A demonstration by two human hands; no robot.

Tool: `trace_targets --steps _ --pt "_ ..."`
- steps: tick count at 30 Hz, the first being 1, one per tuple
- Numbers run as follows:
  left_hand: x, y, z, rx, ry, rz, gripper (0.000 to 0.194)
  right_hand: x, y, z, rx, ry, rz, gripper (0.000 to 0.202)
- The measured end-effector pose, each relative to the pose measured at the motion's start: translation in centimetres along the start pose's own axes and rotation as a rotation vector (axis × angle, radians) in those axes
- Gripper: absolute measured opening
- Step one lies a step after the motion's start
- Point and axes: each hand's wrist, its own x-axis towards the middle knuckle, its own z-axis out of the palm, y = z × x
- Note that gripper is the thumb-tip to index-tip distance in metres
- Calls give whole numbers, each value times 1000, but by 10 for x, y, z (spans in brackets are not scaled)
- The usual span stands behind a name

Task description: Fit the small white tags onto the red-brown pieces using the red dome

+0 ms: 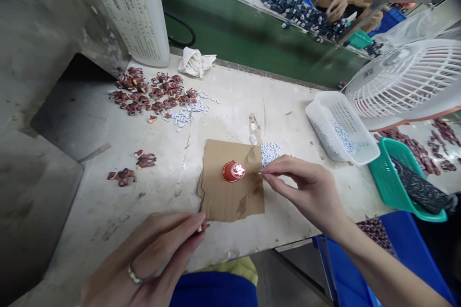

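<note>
Just off the near left corner of the cardboard (216, 201), our left hand (154, 259) pinches a small reddish-brown piece (202, 226) between thumb and fingers, most of it hidden by the fingertips. Past the cardboard's right edge, our right hand (313, 192) has thumb and forefinger closed on a tiny pale bit (260, 172); we cannot tell its exact shape. We judge the brown piece to be light, stiff moulded plastic, with thin parts that could bend or snap if squeezed, so we would hold it by its thickest part and leave the slim ends free. The pale bit looks nearly weightless and easy to drop or flick away; a soft grip at its very edge, with the fingertips dry, should suit it. More like it lie in a loose heap (271, 151) against the cardboard's far right corner. On the cardboard sits a red cup (233, 171) with something white and glossy on top; if that is wet, it could make our fingertips sticky or slippery. Well to the left of the cardboard lie two brown figures (146, 159), and beyond them a cluster of figures (165, 88), whose tangled limbs call for lifting each one by the body.
</note>
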Motion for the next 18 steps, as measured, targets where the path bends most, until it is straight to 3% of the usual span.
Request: trace_targets --steps 3,7,9,13,18 --pt "7 4 1 -5 -33 48 30 5 -1 8 -95 -29 -145 15" --pt "10 11 8 45 69 -25 20 8 1 12 -189 -40 -237 19" --pt "13 17 14 50 113 -72 14 9 1 12 -210 -47 -258 20" --pt "17 22 22 33 133 -114 23 11 -1 14 -233 -71 -272 21" --pt "15 16 17 43 93 -105 19 11 -1 13 -257 -66 -277 21"
